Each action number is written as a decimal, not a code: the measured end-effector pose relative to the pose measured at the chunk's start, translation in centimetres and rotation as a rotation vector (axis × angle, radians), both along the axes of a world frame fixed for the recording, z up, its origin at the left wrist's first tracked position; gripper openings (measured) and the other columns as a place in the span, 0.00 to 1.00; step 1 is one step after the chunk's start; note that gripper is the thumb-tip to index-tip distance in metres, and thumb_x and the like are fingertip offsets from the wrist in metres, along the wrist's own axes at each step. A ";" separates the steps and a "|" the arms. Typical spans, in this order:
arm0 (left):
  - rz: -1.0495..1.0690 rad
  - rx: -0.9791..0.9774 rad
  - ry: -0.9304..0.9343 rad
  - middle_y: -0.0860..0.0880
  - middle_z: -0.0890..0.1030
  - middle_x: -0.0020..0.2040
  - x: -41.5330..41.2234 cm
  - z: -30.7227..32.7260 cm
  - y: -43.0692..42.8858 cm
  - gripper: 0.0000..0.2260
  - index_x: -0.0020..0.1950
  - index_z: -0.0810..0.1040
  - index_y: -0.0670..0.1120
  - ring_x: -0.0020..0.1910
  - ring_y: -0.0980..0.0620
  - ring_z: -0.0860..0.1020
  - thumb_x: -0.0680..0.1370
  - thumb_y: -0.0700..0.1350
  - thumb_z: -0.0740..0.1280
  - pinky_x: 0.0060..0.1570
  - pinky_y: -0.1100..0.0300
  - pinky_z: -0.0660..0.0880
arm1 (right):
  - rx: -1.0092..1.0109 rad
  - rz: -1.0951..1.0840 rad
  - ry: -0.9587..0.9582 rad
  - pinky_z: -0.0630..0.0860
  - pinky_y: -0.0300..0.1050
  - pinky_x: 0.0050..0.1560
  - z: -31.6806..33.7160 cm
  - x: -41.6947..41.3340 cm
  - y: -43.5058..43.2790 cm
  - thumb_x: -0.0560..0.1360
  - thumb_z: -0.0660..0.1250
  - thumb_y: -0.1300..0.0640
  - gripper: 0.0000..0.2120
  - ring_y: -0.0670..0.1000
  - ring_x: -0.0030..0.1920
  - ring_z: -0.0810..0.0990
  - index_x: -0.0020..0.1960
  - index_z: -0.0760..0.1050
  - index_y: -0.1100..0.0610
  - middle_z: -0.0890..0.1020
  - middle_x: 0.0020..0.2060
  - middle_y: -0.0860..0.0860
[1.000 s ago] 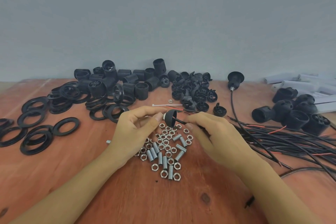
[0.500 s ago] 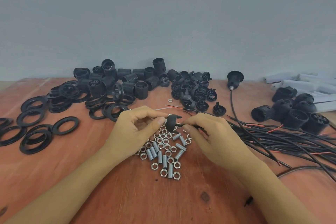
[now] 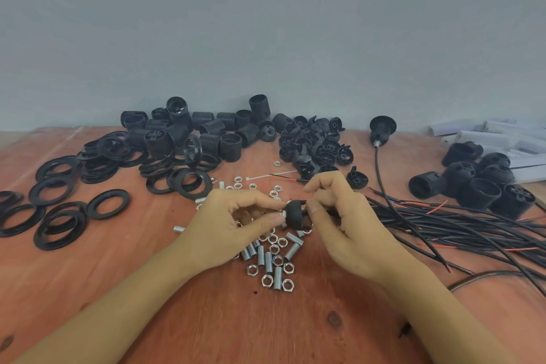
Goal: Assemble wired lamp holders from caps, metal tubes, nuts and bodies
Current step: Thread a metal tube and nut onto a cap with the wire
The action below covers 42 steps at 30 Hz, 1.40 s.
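Note:
A small black lamp-holder cap [image 3: 295,215] hovers just above the table between both hands. My left hand [image 3: 233,221] pinches a small metal piece at the cap's left side with thumb and forefinger. My right hand [image 3: 339,216] grips the cap's right side, fingers curled round it and the black wire entering it. Under the hands lies a scatter of silver nuts and threaded metal tubes [image 3: 273,263]. Black threaded bodies [image 3: 218,134] and loose caps [image 3: 317,146] are heaped at the back.
Black rings [image 3: 59,210] cover the left of the wooden table [image 3: 206,328]. A bundle of black and red wires [image 3: 461,230] runs off to the right. Finished holders [image 3: 478,183] and one wired holder [image 3: 382,128] sit at the right back, near white boxes [image 3: 496,136].
The cap has dropped lower and turned side-on between the hands. Both hands have moved a little toward me, over the nuts and tubes.

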State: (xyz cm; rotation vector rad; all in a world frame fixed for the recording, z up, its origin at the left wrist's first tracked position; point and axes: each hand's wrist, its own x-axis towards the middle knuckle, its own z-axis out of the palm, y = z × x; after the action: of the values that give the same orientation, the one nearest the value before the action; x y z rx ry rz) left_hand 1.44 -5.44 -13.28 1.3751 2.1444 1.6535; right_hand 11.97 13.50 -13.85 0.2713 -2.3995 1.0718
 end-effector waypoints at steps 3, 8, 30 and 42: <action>0.054 0.090 -0.056 0.49 0.84 0.35 0.1 0.1 0.1 0.06 0.48 0.85 0.52 0.32 0.53 0.81 0.71 0.47 0.72 0.35 0.58 0.79 | -0.007 -0.074 -0.014 0.69 0.46 0.30 0.2 0.0 0.3 0.83 0.54 0.54 0.09 0.49 0.28 0.72 0.56 0.64 0.39 0.76 0.32 0.47; 0.056 0.160 -0.144 0.44 0.83 0.33 0.0 0.4 0.0 0.06 0.45 0.87 0.52 0.30 0.51 0.80 0.70 0.44 0.73 0.34 0.60 0.79 | 0.077 -0.240 -0.052 0.65 0.43 0.28 0.0 -0.3 1.5 0.82 0.54 0.51 0.08 0.48 0.26 0.70 0.59 0.64 0.40 0.74 0.27 0.47; 0.209 0.164 0.411 0.57 0.83 0.34 -0.5 0.7 -0.4 0.07 0.51 0.85 0.45 0.29 0.61 0.81 0.75 0.42 0.71 0.31 0.61 0.78 | 0.091 -0.517 -0.067 0.72 0.49 0.32 0.9 0.1 1.6 0.79 0.47 0.38 0.26 0.51 0.28 0.73 0.47 0.78 0.51 0.73 0.23 0.48; 0.284 0.056 0.686 0.60 0.84 0.45 -3.2 0.6 -2.2 0.08 0.50 0.85 0.48 0.38 0.61 0.82 0.76 0.50 0.70 0.39 0.62 0.78 | 0.027 -0.585 0.132 0.64 0.45 0.27 1.3 0.2 2.1 0.76 0.59 0.37 0.24 0.47 0.23 0.63 0.27 0.66 0.50 0.68 0.20 0.46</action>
State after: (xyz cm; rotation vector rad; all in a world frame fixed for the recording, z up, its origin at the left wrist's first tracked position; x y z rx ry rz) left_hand -1.77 -7.59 -12.68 1.9507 2.7798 1.4681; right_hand 12.17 15.61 -12.54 -0.3268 -2.1665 0.7222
